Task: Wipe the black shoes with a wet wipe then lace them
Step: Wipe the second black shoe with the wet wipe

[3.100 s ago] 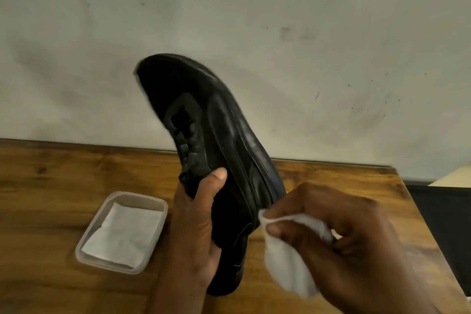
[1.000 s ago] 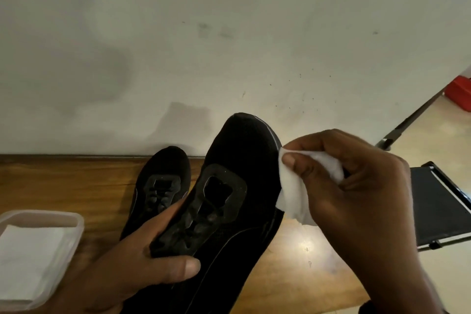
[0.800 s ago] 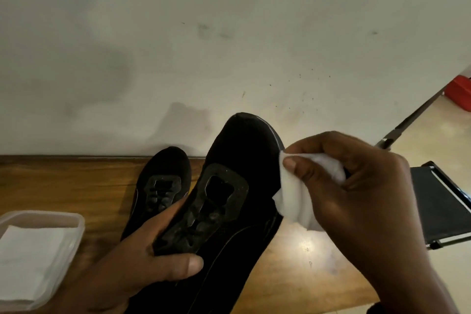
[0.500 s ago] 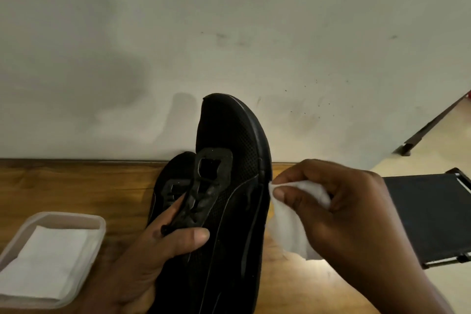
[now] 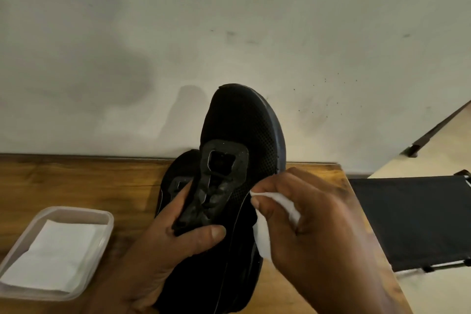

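wipe (image 5: 277,201) moved onto shoe (image 5: 242,122) side | left hand (image 5: 163,245) grips black mesh shoe | right hand (image 5: 318,224) pinches wipe

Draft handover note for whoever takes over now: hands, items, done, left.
Left hand grips the raised shoe at the tongue, toe pointing away.
Right hand pinches the wet wipe against the shoe's right side.
Second shoe lies on the table behind it; tub of spare wipes at left.
Done: wiping under way; how much is clean, cannot tell.
Left: finish this shoe, wipe the other, lace both.
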